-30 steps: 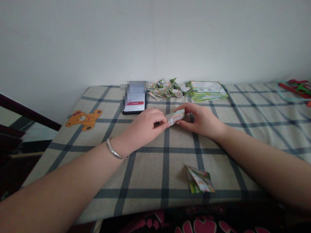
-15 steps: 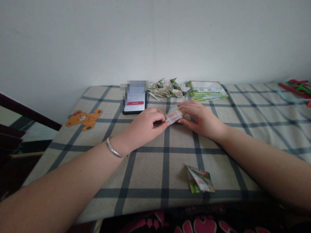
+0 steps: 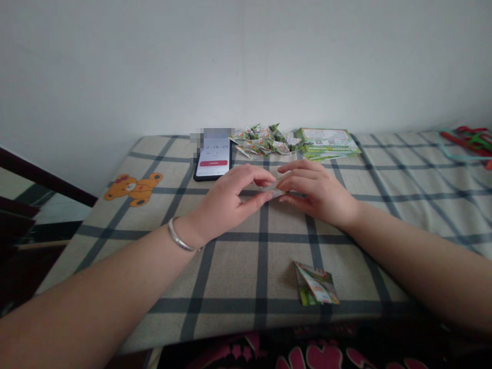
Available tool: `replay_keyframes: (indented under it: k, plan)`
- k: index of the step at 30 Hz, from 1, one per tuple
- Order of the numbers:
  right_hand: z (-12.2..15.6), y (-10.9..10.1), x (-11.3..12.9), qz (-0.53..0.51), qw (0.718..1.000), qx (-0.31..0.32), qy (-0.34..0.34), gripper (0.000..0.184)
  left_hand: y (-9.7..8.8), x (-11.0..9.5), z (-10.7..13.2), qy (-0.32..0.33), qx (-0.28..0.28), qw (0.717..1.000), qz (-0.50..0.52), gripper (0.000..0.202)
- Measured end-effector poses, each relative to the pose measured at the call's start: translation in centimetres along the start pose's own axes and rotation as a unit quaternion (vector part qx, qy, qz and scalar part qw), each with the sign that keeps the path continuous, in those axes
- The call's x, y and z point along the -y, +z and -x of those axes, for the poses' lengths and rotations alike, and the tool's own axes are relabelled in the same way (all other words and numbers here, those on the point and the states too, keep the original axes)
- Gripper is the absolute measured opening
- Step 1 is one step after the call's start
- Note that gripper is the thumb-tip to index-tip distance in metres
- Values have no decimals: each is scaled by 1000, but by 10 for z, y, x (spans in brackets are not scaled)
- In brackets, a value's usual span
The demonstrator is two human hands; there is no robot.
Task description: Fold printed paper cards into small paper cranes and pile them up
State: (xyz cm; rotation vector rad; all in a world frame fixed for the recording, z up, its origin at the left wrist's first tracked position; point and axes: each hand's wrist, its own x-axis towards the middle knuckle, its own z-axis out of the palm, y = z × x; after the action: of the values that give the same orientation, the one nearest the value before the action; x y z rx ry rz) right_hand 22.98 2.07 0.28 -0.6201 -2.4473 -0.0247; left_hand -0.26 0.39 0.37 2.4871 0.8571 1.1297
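Note:
Between my two hands is a small folded piece of printed paper (image 3: 277,191), mostly covered by my fingers. My left hand (image 3: 240,197), with a silver bangle at its wrist, pinches the paper's left end with thumb and fingers. From the other side, my right hand (image 3: 317,192) grips it, fingers bent over the top and thumb below. Nearer to me lies another folded printed paper (image 3: 317,284), green and white, with one flap raised. Behind my hands sits a heap of folded paper pieces (image 3: 265,141) in the same print.
A phone (image 3: 213,159) showing a running timer lies behind my left hand. At the back stands a stack of green printed leaflets (image 3: 328,142). A bear figure (image 3: 134,189) is on the checked tablecloth (image 3: 226,266). Red and green items (image 3: 471,141) lie in a clear tray at far right.
My hands have drawn closer together around the paper, which now shows as a thin sliver instead of a broad printed face. The other papers stay put.

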Motion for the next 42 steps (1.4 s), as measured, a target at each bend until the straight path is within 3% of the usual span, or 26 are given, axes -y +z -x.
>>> replay_keyframes:
  k: [6,12,16,20,28,35,38,42]
  plan:
    - [-3,0,-1,-10,1000,-9,-4,8,-2,-3,-1,-19,-12,999,-29,2]
    - [-3,1,-3,-63,996,-19,68,8,-2,-3,0,-64,-22,998,-12,2]
    - [-2,2,0,-82,990,-44,107,9,0,4,3,-61,-55,997,6,20]
    - [-2,3,1,-94,983,-78,138,6,0,6,4,-66,-38,997,10,37]
    - [0,5,-3,-118,968,-82,206,4,1,5,1,-97,-18,995,28,37]
    - [1,9,-6,-137,955,-66,255,27,2,9,3,-144,-13,989,12,41]
    - [2,9,-6,-152,947,-61,275,25,4,11,3,-131,-22,991,-8,43]
    - [1,9,-5,-146,939,-59,307,25,4,14,3,-66,-31,993,-93,38]
